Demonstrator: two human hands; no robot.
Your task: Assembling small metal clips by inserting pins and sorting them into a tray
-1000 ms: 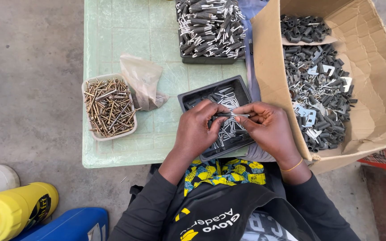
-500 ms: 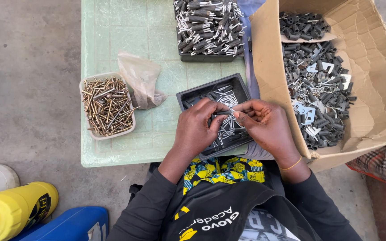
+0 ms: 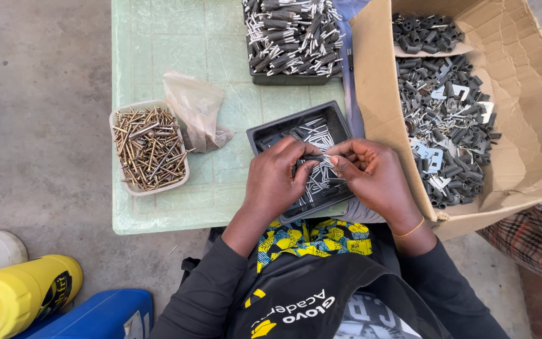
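My left hand (image 3: 278, 177) and my right hand (image 3: 371, 174) meet over a black tray (image 3: 272, 130) of small silver metal parts at the table's near edge. Between the fingertips of both hands is a small dark sleeve with a silver pin (image 3: 318, 156). The left thumb and fingers pinch the dark piece, and the right fingers hold the silver end. The tray's near half is hidden under my hands.
A white tub of brass screws (image 3: 149, 148) sits at the left of the pale green table (image 3: 170, 56), beside a crumpled plastic bag (image 3: 196, 112). A second black tray of assembled parts (image 3: 293, 37) lies at the back. At the right stands a cardboard box (image 3: 522, 81) of grey metal parts. On the floor are a yellow jug (image 3: 20, 295) and a blue container (image 3: 105, 314).
My hands have stayed over the tray, fingers shifting slightly around the small part. The view has drifted a little; nothing else moved.
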